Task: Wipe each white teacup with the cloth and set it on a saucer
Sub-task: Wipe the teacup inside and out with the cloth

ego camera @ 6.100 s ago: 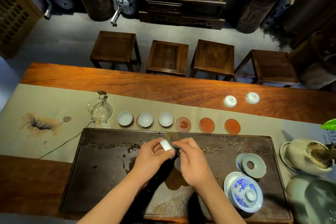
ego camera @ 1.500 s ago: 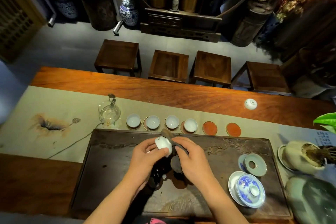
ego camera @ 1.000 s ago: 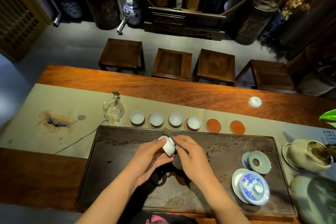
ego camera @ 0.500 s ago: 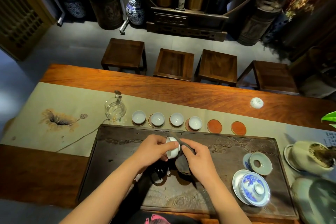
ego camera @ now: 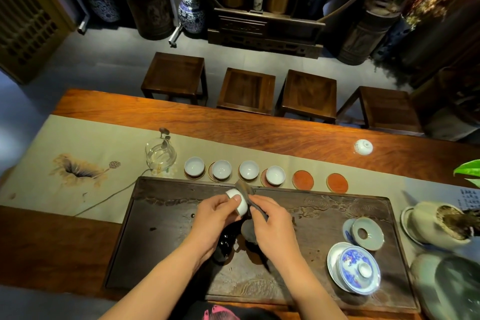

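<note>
Item: white teacup [ego camera: 237,202], pinched on its side in the left hand [ego camera: 217,218] above the dark tea tray [ego camera: 166,241], right hand [ego camera: 272,226] closed around the dark cloth [ego camera: 246,191] against it; risk: smooth porcelain slipping under rubbing pressure and chipping.

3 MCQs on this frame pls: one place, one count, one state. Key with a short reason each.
1. Where is the lone upside-down cup?
A. on the dark tray
B. on bare wood at the table's far right
C. on a stool

2. How many saucers in the row have no cup?
A. two
B. four
C. none

3. What is happening to the cup in the hands?
A. left hand holds it, right hand presses the cloth on it
B. it rests on a saucer
C. it lies tipped on the tray

Key: 1 B, it sits beyond the runner. 2 A, two red saucers are bare. 3 A, both hands meet at it above the tray.
</note>
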